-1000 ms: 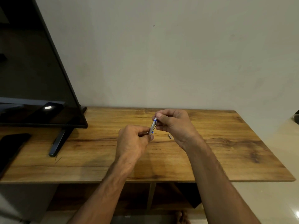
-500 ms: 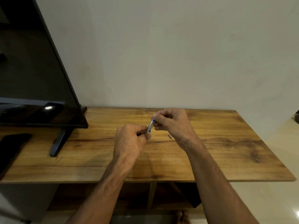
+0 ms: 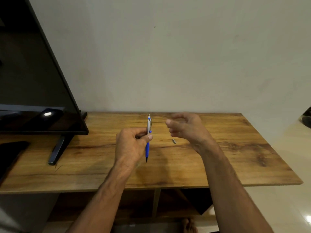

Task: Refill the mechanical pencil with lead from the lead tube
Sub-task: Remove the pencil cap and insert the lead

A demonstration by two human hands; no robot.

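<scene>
the right hand [image 3: 185,128] is no longer pinching the top of the mechanical pencil [image 3: 148,137]: since half a second ago it is drawn off to the right, and the pencil, then tilted between both hands, is now standing almost upright in the left hand [image 3: 133,145] alone. the left hand is closing around the pencil's middle, thumb pressing across the front of the barrel and the other fingers curling behind it. the silver upper half with its clip is sticking up above the fist, the blue lower half is pointing down, and the dark tip is hanging just above the wooden table [image 3: 218,165], not touching it as far as the view is showing. the right hand is hovering beside the pencil, well clear of it, fingers loosely curled and spread, palm facing left; it is blurred, and whether anything thin is sitting between its fingertips is impossible to tell. a small silver cap [image 3: 174,141] is lying on the table below the right hand, between the two wrists and nearer the right one. at the left a dark television screen [image 3: 33,81] is standing on its black foot [image 3: 56,152] on the tabletop, and a flat black object [image 3: 10,153] is lying at the table's left edge.
</scene>
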